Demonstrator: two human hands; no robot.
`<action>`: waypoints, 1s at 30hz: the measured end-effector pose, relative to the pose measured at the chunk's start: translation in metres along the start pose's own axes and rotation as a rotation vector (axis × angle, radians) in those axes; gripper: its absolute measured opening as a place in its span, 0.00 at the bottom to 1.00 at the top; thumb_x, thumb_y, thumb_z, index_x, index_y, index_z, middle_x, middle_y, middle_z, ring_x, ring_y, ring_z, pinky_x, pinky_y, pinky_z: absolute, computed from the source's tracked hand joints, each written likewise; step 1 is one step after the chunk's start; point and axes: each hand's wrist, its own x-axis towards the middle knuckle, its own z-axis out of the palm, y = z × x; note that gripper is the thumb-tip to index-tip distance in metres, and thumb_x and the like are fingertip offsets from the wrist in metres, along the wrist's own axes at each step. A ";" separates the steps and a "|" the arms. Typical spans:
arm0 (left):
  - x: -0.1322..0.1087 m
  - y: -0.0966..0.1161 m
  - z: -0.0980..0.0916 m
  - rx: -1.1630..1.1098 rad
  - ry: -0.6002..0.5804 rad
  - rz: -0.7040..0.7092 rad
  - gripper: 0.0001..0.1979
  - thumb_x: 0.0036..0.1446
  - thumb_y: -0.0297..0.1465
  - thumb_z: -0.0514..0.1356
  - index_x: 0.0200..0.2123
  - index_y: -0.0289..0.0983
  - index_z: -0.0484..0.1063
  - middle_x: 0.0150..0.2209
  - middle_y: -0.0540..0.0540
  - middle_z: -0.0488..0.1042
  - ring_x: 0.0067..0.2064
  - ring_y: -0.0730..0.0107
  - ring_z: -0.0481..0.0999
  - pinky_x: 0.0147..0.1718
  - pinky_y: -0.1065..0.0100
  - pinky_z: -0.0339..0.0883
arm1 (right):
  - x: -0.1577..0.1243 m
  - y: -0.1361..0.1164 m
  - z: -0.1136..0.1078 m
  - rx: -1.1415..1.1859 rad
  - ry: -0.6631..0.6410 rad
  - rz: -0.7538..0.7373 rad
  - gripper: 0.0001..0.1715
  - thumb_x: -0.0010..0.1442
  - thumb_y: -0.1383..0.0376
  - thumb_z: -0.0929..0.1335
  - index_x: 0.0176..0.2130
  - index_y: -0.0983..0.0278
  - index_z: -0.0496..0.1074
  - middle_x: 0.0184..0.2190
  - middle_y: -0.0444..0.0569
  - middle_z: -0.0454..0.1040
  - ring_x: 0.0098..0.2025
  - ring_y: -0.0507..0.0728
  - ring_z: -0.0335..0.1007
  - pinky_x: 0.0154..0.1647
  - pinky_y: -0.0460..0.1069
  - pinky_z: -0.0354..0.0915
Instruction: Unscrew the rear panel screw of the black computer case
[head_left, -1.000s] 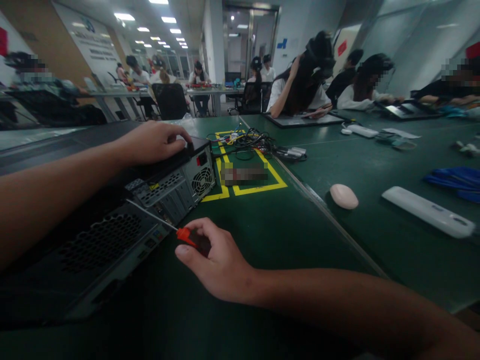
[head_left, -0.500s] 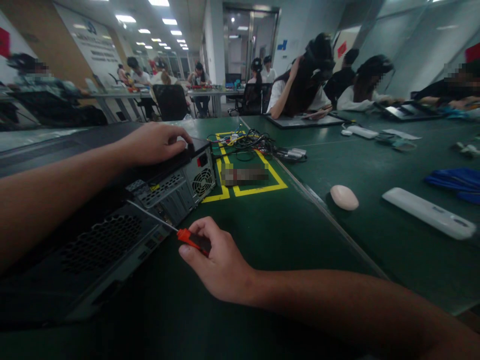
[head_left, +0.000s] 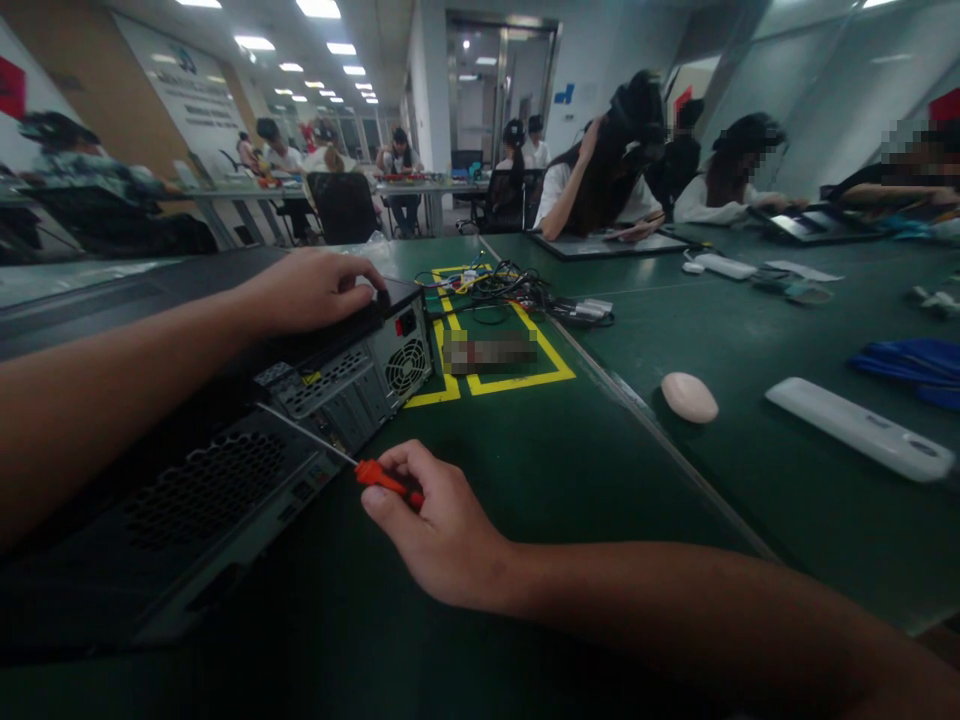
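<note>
A black desktop computer case lies on its side at the left, its grey metal back panel turned toward me. My left hand rests on its upper face, fingertips bent down near the rear edge and thumb apart. In my right hand is a screwdriver with a red and dark handle, gripped between thumb and fingers. Its thin shaft slants up and left to the case, along the vented part of the back. The tip reaches the panel near a bracket, too dim to make out any screw.
Beyond the case, tangled cables and a pixelated object lie by yellow tape. To the right are a pale, rounded mouse-like object, a long white device and blue cloth. Several people sit farther back.
The screwdriver has turned about its shaft: its handle shows more red where a dark side showed before. My right hand has shifted very slightly; my left hand stays on the case.
</note>
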 end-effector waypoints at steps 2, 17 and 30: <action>0.000 -0.001 0.000 0.003 0.001 0.005 0.27 0.69 0.41 0.52 0.60 0.36 0.82 0.36 0.44 0.79 0.36 0.62 0.73 0.42 0.61 0.62 | 0.000 0.001 0.000 -0.015 0.004 -0.027 0.09 0.73 0.58 0.71 0.46 0.60 0.74 0.36 0.44 0.76 0.37 0.56 0.72 0.39 0.51 0.68; -0.001 0.004 -0.002 0.010 -0.009 -0.012 0.28 0.68 0.41 0.51 0.60 0.36 0.82 0.36 0.44 0.79 0.35 0.63 0.73 0.42 0.62 0.62 | 0.002 0.001 -0.002 0.026 -0.016 0.003 0.11 0.68 0.61 0.73 0.46 0.59 0.69 0.35 0.41 0.72 0.36 0.55 0.70 0.38 0.50 0.67; -0.001 0.003 -0.001 -0.002 0.005 -0.020 0.28 0.68 0.41 0.51 0.60 0.35 0.82 0.37 0.43 0.78 0.35 0.64 0.73 0.41 0.62 0.62 | 0.002 -0.001 -0.002 0.037 -0.004 0.004 0.11 0.68 0.59 0.73 0.44 0.59 0.69 0.34 0.41 0.71 0.35 0.55 0.68 0.36 0.50 0.65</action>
